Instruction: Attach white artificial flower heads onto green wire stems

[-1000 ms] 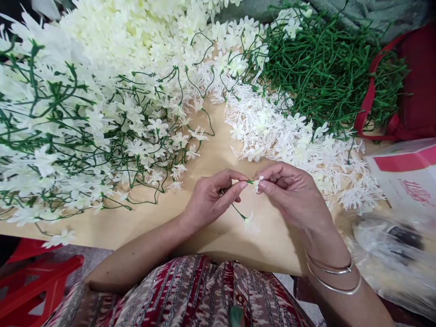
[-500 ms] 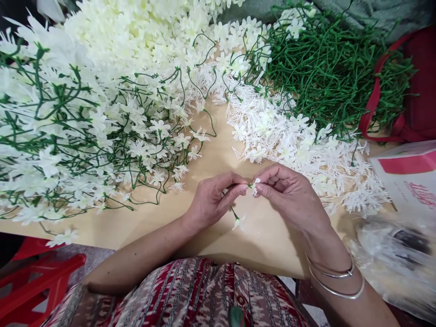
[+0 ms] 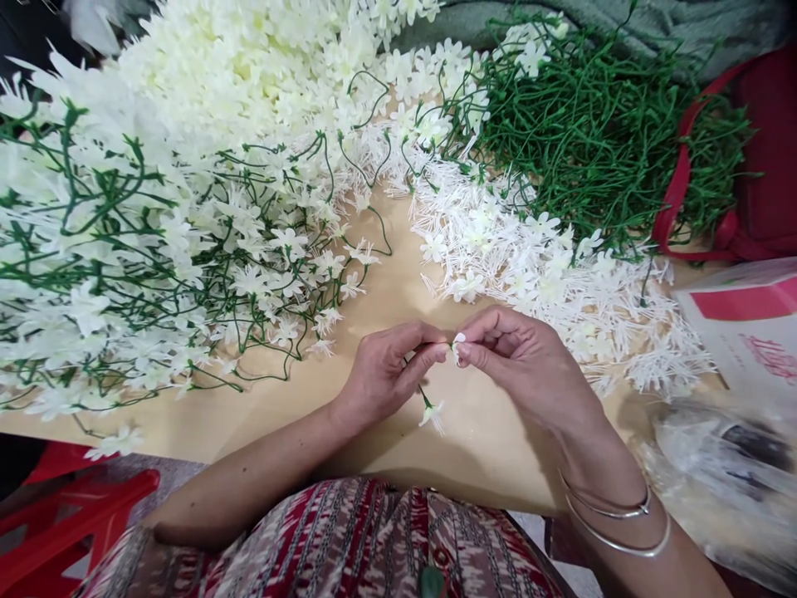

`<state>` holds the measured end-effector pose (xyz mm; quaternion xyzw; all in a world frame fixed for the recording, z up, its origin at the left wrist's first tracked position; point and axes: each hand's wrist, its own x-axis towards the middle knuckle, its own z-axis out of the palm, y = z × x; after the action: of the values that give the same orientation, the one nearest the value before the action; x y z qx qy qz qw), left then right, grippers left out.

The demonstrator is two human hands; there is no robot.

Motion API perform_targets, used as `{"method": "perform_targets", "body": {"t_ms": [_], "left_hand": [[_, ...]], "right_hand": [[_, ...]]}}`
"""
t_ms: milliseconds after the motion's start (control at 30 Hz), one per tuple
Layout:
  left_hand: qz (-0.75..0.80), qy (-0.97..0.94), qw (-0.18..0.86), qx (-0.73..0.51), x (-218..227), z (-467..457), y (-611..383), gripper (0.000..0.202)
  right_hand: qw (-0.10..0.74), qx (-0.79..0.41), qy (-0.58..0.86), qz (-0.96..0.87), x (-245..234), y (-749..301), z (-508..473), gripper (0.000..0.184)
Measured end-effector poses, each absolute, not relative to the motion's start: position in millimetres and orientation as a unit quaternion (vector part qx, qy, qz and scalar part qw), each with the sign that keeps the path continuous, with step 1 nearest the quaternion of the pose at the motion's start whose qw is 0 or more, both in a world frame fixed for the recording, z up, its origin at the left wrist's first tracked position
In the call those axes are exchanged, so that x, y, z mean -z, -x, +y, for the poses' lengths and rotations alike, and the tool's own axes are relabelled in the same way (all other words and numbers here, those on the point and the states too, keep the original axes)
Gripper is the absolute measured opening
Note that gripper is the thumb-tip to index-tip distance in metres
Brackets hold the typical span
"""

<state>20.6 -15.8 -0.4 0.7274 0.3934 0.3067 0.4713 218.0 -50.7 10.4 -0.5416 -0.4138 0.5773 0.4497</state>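
My left hand (image 3: 389, 370) pinches a thin green stem between thumb and forefinger; a white flower (image 3: 432, 413) hangs from the stem's lower end below the hand. My right hand (image 3: 523, 357) is closed in a pinch on a small white blossom (image 3: 457, 340) held against the stem's tip. Both hands meet fingertip to fingertip above the tan table (image 3: 398, 291), close to its front edge.
Assembled white-flower sprays (image 3: 155, 232) cover the left. Loose white blossoms (image 3: 535, 266) lie right of centre, with bare green stems (image 3: 598, 124) behind them. A red bag (image 3: 747, 166), a box (image 3: 747, 332) and plastic wrap (image 3: 716, 473) are on the right; a red stool (image 3: 68, 515) stands lower left.
The hands have stayed together with the pinch shifting slightly left. The dangling flower under my left hand has swung left and up a little.
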Motion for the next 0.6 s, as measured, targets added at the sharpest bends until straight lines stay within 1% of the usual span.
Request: {"method": "perform_targets", "body": {"t_ms": [100,300,467,600], "left_hand": [[0.388,-0.734,0.467,-0.304,1.3,-15.2,-19.9,0.031],[0.381,-0.737,0.465,-0.310,-1.1,-14.3,-22.7,0.032],[0.391,-0.704,0.491,-0.332,-2.4,-17.4,-25.1,0.022],[0.412,-0.679,0.504,-0.340,-2.6,-20.1,-24.6,0.021]], "right_hand": [[0.446,-0.583,0.536,-0.417,-9.8,-219.3,-49.0,0.027],[0.434,-0.590,0.545,-0.409,-10.7,-219.4,-48.6,0.021],[0.471,-0.602,0.533,-0.362,-11.4,-223.3,-49.5,0.024],[0.511,-0.607,0.509,-0.334,-11.8,-228.0,-49.2,0.028]]}}
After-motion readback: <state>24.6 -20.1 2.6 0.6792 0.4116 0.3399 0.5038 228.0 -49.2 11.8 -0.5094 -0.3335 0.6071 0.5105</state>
